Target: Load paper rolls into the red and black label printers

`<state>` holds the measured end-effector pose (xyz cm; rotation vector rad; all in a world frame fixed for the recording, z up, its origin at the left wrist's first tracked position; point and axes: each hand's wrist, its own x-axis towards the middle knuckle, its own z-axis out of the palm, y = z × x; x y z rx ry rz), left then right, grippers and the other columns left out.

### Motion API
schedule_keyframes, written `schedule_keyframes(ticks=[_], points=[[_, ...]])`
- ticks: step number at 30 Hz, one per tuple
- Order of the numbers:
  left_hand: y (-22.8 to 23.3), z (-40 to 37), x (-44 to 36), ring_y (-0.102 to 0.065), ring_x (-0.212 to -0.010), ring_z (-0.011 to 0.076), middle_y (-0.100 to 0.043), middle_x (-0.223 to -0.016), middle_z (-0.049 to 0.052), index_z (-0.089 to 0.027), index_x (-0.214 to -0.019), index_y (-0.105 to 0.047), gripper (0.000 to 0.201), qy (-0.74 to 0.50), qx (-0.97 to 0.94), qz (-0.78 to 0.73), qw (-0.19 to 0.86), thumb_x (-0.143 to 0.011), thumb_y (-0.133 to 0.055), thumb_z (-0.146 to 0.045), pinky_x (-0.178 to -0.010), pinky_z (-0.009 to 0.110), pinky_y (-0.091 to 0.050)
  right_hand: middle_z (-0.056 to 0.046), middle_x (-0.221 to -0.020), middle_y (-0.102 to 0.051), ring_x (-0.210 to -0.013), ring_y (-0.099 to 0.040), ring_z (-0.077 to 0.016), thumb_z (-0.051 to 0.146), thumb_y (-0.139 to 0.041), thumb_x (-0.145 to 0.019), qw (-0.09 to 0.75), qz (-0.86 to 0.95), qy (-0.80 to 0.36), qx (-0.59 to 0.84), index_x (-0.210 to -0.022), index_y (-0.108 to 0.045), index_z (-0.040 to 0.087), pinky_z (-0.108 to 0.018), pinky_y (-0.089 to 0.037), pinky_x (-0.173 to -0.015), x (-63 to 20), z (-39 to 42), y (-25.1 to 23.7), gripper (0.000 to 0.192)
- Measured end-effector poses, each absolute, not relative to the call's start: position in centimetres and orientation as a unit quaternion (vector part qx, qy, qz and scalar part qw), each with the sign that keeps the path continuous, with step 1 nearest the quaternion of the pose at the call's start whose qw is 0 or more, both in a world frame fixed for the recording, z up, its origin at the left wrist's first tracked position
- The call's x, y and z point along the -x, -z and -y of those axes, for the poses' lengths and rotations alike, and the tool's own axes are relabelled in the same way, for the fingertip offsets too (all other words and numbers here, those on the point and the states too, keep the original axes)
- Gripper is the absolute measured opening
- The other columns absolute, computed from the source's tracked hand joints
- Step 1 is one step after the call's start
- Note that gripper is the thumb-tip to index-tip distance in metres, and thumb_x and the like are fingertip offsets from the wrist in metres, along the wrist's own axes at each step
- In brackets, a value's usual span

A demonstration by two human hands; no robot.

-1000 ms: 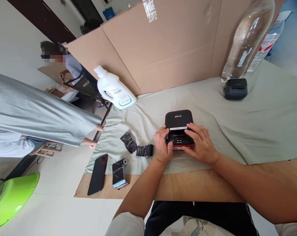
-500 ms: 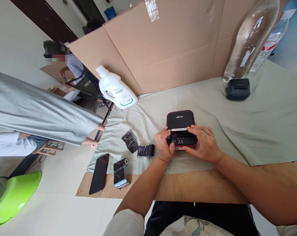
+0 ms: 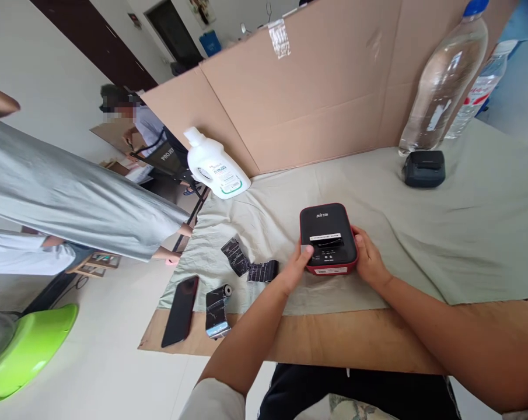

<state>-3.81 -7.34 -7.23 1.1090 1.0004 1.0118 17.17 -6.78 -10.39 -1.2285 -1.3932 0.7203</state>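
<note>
Just below and right of frame centre, the hands, partly curled, clasp the black-and-red device from opposite sides, with a dark phone at lower left.

Device over cloth, right of frame centre, between left hand and right hand. Roll, phone: lower left. Jug: left of centre, before cardboard panel. Case: upper right.
</note>
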Motion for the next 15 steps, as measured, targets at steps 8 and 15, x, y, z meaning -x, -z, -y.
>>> schedule_keyframes(ticks=[8,15], points=[[4.7,6.5,4.8,-0.062,-0.122,0.0306,-0.071,-0.122,0.006,-0.023,-0.132,-0.058,0.07,-0.554,-0.318,-0.423,0.643,-0.067,-0.081,-0.034,-0.106,0.044,-0.046,-0.01,-0.151,-0.049,-0.135,-0.05,-0.0283,0.054,-0.038,-0.1,0.474,0.695,-0.329,0.429,-0.15,-0.037,0.028,-0.051,-0.047,-0.109,-17.2,7.3,10.9,0.057],[2.2,-4.5,13.9,-0.071,-0.101,0.0308,-0.077,-0.096,0.009,-0.015,-0.106,-0.067,0.042,-0.608,-0.328,-0.453,0.563,-0.069,-0.073,-0.033,-0.093,0.045,-0.054,-0.014,-0.142,-0.054,-0.116,-0.064,-0.0281,0.052,-0.046,-0.097,0.431,0.693,-0.292,0.498,-0.142,-0.044,0.028,-0.05,-0.06,-0.088,-16.7,7.2,11.9,0.051]])
